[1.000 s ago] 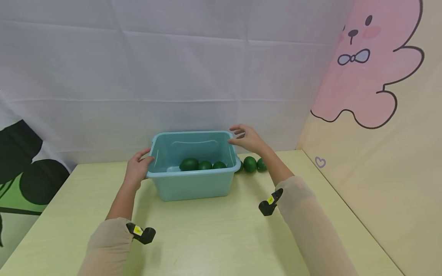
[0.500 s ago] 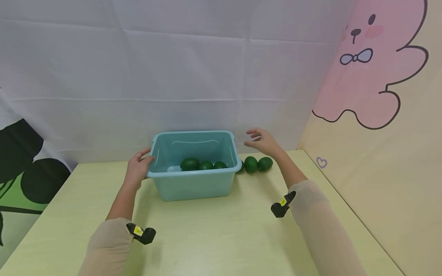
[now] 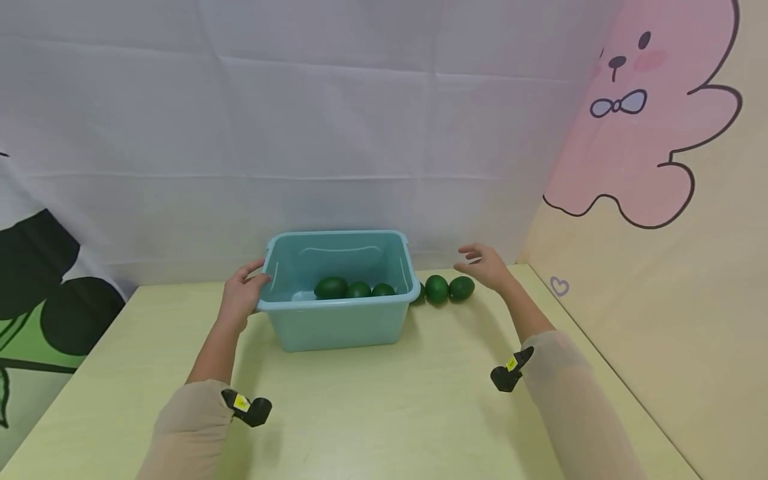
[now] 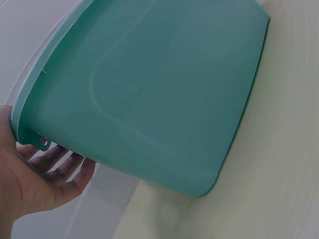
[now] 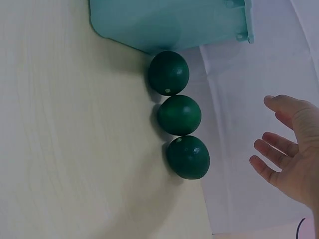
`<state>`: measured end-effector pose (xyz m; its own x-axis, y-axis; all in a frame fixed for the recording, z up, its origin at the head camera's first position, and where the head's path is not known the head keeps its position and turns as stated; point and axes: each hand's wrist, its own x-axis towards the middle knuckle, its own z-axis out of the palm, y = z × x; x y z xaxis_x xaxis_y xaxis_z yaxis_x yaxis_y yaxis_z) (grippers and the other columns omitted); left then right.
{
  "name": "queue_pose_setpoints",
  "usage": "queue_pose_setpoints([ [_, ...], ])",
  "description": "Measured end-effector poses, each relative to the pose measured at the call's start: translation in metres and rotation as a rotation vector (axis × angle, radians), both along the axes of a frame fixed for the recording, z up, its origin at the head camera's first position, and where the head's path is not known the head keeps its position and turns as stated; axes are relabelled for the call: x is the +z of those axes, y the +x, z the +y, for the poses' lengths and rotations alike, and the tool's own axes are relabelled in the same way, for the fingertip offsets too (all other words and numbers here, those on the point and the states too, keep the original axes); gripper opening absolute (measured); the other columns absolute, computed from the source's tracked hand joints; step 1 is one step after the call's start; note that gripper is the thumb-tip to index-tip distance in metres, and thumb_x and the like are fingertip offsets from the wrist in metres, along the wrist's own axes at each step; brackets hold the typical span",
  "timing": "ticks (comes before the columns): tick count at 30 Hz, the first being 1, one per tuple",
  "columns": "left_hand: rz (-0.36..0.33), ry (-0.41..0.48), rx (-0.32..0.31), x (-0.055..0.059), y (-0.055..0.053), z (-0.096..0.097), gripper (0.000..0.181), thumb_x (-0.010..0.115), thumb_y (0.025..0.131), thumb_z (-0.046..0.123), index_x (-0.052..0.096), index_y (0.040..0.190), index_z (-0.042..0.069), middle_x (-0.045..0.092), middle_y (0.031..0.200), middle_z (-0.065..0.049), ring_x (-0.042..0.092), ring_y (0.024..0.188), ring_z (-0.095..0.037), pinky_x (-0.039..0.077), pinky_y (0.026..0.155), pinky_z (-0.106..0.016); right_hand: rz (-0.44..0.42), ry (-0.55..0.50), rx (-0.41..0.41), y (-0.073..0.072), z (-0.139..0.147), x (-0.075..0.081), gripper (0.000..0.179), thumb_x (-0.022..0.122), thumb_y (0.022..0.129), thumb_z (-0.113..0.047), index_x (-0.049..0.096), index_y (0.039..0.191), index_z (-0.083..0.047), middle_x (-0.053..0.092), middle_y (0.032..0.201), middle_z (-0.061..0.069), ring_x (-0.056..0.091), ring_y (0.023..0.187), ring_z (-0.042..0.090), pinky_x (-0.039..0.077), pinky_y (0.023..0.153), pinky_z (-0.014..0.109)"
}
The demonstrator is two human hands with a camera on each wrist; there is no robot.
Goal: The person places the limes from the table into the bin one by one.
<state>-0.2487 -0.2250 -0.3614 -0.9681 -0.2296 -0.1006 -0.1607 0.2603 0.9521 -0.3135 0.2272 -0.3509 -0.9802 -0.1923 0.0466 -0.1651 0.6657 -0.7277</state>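
A light-blue plastic bin [image 3: 336, 327] stands upright on the table, with several dark green, smooth oval fruits [image 3: 331, 288] visible inside it. My left hand [image 3: 241, 297] holds the bin's left end, thumb over the rim and fingers under it against the outer wall [image 4: 159, 99]. Three more green fruits, each with a glossy skin, lie in a row to the right of the bin; the middle one [image 5: 179, 115] touches both neighbours. My right hand [image 3: 487, 268] hovers above and beyond the outermost fruit [image 5: 188, 157], fingers spread and slightly bent, holding nothing.
The pale wood-grain table [image 3: 360, 413] meets a white cloth [image 3: 324, 120] hanging just behind the bin. On the right rises a cream panel [image 3: 690, 320] with a pink bear drawing. Each sleeve carries a small black wrist camera [image 3: 507, 379].
My right hand has moved right and down, from the bin's right rim to near the outermost fruit. The left hand stays at the bin's left end.
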Motion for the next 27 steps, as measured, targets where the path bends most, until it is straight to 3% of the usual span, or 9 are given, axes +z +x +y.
queue_pose_setpoints([
  [16,-0.003,0.014,0.001,0.000,0.001,0.001,0.057,0.045,0.094,0.024,0.029,0.148,0.016,0.038,0.146,-0.020,0.046,0.122,-0.039,0.049,0.064,-0.020,-0.044,0.080,-0.098,-0.005,0.014,-0.049,0.052,0.058,0.090,-0.023,0.043,0.136,-0.003,0.038,0.139,0.029,0.040,0.124,0.045,0.040,0.097,0.054],
  [27,0.007,0.018,0.003,0.001,0.002,0.001,0.057,0.044,0.093,0.022,0.030,0.148,0.015,0.038,0.146,-0.021,0.046,0.123,-0.038,0.048,0.064,-0.020,-0.033,0.145,-0.115,-0.003,0.014,-0.064,0.059,0.061,0.088,-0.018,0.037,0.138,0.001,0.030,0.143,0.031,0.028,0.131,0.048,0.029,0.105,0.059],
])
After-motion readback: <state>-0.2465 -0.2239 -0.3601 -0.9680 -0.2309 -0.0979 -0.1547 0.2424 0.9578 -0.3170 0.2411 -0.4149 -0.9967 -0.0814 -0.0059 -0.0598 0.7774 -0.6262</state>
